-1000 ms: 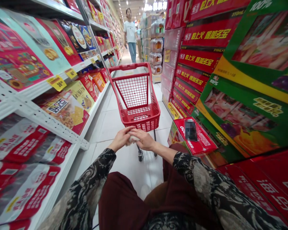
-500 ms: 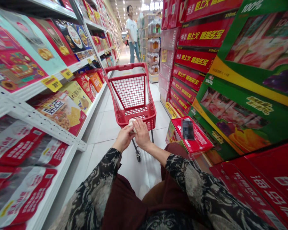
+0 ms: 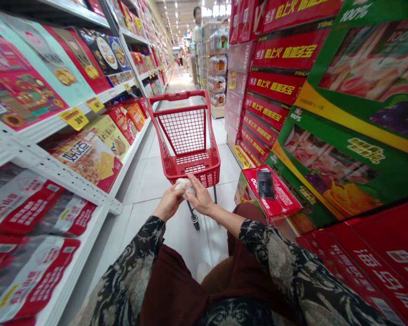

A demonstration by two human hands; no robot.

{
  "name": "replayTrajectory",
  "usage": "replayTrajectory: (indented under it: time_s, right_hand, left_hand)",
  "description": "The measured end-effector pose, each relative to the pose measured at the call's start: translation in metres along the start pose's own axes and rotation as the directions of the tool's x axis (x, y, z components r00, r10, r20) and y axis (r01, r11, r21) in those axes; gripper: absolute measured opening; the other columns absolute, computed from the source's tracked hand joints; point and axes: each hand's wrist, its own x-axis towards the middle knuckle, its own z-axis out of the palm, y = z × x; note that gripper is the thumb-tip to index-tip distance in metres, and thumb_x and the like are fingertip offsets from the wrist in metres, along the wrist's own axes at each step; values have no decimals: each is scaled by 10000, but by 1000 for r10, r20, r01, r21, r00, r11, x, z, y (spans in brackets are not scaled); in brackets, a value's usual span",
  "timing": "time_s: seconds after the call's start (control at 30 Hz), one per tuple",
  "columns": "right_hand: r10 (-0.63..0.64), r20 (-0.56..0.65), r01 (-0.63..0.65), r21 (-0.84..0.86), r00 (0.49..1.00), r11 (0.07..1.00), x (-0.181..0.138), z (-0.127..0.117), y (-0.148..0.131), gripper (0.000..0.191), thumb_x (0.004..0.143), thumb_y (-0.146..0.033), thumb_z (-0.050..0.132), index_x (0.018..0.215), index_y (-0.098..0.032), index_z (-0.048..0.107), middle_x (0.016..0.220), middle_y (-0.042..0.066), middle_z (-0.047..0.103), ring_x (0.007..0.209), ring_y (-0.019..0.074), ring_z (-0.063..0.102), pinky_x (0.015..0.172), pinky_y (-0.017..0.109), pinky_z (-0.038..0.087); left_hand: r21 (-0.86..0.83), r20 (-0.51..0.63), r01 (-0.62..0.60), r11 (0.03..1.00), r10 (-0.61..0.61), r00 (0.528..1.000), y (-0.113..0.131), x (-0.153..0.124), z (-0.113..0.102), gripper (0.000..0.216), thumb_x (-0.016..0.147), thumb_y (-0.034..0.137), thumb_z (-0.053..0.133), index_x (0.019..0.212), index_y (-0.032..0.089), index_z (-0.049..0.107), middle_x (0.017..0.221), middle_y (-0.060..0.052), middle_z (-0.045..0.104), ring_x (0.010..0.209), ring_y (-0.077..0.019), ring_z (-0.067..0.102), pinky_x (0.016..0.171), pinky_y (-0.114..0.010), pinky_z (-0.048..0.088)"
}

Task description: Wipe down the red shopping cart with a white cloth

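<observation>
A small whitish crumpled thing (image 3: 182, 184), whose kind I cannot make out, sits between my two hands. My left hand (image 3: 170, 202) is closed around its lower left side. My right hand (image 3: 200, 198) presses on its right side, with the fingers together and pointing up and left. Just beyond the hands stands a red shopping cart (image 3: 192, 168) with a mesh basket. Its near rim lies close behind my fingertips in this view.
On the left are shelves (image 3: 129, 158) of boxed snacks and bags. At right rise stacked drink cartons (image 3: 279, 74), and a red-topped box (image 3: 282, 206) juts out near my knee. A person (image 3: 197, 34) is partly hidden behind bottle packs (image 3: 218, 63) farther down the aisle.
My hands have drawn slightly down and toward me, and more of the whitish thing shows between them. The person in the aisle has moved right, partly behind the bottle packs.
</observation>
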Motion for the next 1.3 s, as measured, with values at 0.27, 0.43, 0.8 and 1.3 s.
replayTrajectory:
  time_s: [0.27, 0.43, 0.8, 1.3]
  right_hand:
    - [362, 263, -446, 582, 894, 679, 23, -22, -5, 548, 708, -304, 666, 1214, -159, 509, 1115, 87, 642, 956, 185, 638, 783, 309, 539]
    - [320, 257, -405, 684, 912, 607, 20, -24, -21, 548, 705, -209, 644, 1229, -173, 491, 1141, 65, 642, 983, 168, 630, 822, 293, 529]
    - [-106, -267, 25, -290, 958, 957, 27, -40, 13, 424, 843, -81, 423, 1242, -183, 526, 1370, 72, 461, 1353, 195, 278, 1102, 434, 283]
    - [-218, 110, 244, -468, 970, 849, -50, -6, 91, 319, 862, -50, 456, 1101, -162, 634, 1185, 109, 620, 1297, 211, 382, 1035, 459, 395]
  left_hand:
    - [16, 74, -47, 999, 45, 996, 19, -5, 13, 411, 462, 52, 655, 858, 152, 607, 775, 1, 673, 714, -141, 609, 675, -278, 495]
    - [9, 102, -17, 1000, 16, 995, 16, -6, 21, 341, 499, 100, 685, 827, 138, 600, 781, -27, 674, 747, -164, 627, 693, -300, 509]
    - [934, 155, -286, 216, 476, 866, 28, 10, -10, 460, 697, 80, 499, 1147, 166, 542, 1327, -103, 505, 1273, -271, 394, 1081, -466, 282]
    - [947, 196, -130, -293, 211, 958, 24, 7, 0, 675, 737, 118, 397, 1398, 128, 259, 1499, -120, 230, 1393, -274, 144, 1082, -608, 156]
